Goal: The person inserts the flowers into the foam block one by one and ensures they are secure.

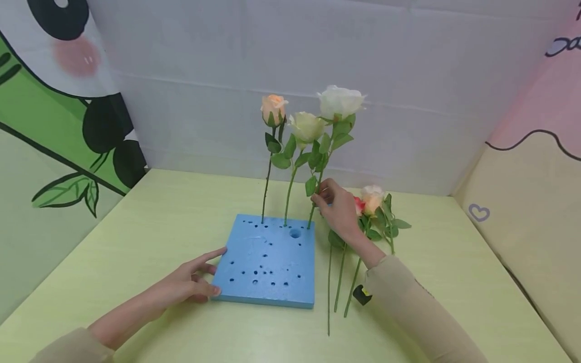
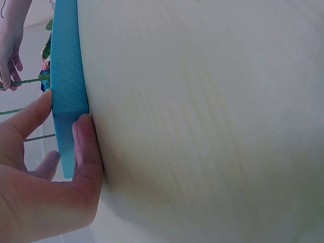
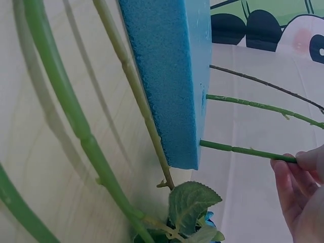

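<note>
The right hand [image 1: 337, 207] pinches the stem of a white rose [image 1: 341, 102], which meets the blue board [image 1: 290, 259] at two o'clock. The left hand [image 1: 188, 283], index finger straight, touches the board's edge between eight and nine. A peach rose [image 1: 274, 109] stands at twelve, a cream rose [image 1: 307, 127] at one; loose roses [image 1: 372, 204] lie on the tabletop [image 1: 181, 217] at three.

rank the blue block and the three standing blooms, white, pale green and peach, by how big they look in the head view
Largest to smallest:
1. Blue block
2. White bloom
3. Pale green bloom
4. Peach bloom

The last two look about equally tall; the pale green one is wider.
</note>
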`<state>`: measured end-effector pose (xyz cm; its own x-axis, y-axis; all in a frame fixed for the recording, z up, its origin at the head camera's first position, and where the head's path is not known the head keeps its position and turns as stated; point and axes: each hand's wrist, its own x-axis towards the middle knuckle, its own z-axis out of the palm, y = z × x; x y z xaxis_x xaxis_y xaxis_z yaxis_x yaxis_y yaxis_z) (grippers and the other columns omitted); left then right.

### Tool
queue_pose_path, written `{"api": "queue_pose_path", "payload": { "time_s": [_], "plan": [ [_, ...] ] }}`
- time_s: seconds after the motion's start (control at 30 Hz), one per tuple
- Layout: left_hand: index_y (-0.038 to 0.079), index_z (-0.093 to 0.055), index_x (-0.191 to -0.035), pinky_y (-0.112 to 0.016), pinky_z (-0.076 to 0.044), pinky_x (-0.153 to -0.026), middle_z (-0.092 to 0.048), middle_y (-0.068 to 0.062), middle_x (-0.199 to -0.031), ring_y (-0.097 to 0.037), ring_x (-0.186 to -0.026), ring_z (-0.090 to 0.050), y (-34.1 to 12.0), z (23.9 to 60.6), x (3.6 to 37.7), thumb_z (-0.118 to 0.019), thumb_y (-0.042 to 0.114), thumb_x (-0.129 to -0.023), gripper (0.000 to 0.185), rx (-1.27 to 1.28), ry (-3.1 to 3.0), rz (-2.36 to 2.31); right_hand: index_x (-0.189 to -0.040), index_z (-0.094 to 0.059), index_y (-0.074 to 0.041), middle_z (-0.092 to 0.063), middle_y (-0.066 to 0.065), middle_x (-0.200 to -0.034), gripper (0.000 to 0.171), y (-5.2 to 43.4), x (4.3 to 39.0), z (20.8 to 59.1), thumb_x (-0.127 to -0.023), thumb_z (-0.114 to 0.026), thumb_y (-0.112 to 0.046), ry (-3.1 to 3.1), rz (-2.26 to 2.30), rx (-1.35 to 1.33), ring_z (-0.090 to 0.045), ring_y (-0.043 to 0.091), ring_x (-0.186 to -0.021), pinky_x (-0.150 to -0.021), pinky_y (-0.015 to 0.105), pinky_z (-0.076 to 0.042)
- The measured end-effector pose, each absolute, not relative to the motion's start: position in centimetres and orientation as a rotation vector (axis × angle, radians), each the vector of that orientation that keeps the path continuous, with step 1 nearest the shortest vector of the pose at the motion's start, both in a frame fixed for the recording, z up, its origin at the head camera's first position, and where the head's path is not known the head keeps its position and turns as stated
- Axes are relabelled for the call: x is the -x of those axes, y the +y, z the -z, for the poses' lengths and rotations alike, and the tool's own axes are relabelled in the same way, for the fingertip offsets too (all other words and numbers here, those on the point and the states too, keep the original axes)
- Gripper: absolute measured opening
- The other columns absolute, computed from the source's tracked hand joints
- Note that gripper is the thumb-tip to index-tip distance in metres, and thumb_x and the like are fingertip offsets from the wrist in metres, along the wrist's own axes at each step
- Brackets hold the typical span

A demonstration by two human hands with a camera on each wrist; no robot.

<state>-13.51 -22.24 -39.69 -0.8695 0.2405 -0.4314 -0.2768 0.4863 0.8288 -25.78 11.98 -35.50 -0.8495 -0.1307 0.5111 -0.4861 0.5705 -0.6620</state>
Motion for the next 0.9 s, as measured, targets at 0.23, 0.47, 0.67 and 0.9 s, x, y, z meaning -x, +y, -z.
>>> {"api": "queue_pose_path", "payload": {
  "time_s": [0.23,0.47,0.67,0.9],
  "plan": [
    [0.028,-0.029,-0.156,-0.031,-0.056,-0.081,-0.044,-0.020,-0.141,-0.021,-0.096,-0.058,-22.24,39.56,13.43,-0.079,0.024,-0.083,0.088,0.038,2.237,-1.371,-0.094,-0.063,-0.006,-0.075,0.013,-0.084,0.008,11.88,25.83,35.72,-0.092,-0.069,-0.011,-2.408,-1.169,-0.514,-0.073,0.026,-0.072,-0.059,0.033,-0.056],
    [0.028,-0.029,-0.156,-0.030,-0.055,-0.079,-0.044,-0.019,-0.141,-0.020,-0.095,-0.059,-22.23,39.55,13.53,-0.078,0.024,-0.083,0.088,0.036,2.237,-1.371,-0.094,-0.062,-0.005,-0.075,0.014,-0.085,0.008,11.97,25.76,35.74,-0.092,-0.069,-0.010,-2.418,-1.193,-0.507,-0.074,0.027,-0.073,-0.062,0.036,-0.058],
    [0.027,-0.030,-0.156,-0.030,-0.055,-0.080,-0.044,-0.019,-0.141,-0.020,-0.095,-0.059,-22.24,39.50,13.48,-0.078,0.025,-0.083,0.087,0.044,2.238,-1.364,-0.094,-0.063,-0.007,-0.075,0.013,-0.085,0.008,11.97,25.73,35.87,-0.092,-0.068,-0.013,-2.441,-1.203,-0.490,-0.073,0.026,-0.073,-0.060,0.033,-0.057],
    [0.028,-0.030,-0.156,-0.030,-0.054,-0.078,-0.044,-0.020,-0.140,-0.020,-0.094,-0.059,-22.33,39.76,13.56,-0.078,0.026,-0.083,0.088,0.054,2.242,-1.364,-0.096,-0.064,-0.007,-0.075,0.013,-0.088,0.010,11.92,25.62,36.00,-0.093,-0.069,-0.015,-2.433,-1.225,-0.467,-0.074,0.027,-0.073,-0.060,0.032,-0.056]
  ]
}}
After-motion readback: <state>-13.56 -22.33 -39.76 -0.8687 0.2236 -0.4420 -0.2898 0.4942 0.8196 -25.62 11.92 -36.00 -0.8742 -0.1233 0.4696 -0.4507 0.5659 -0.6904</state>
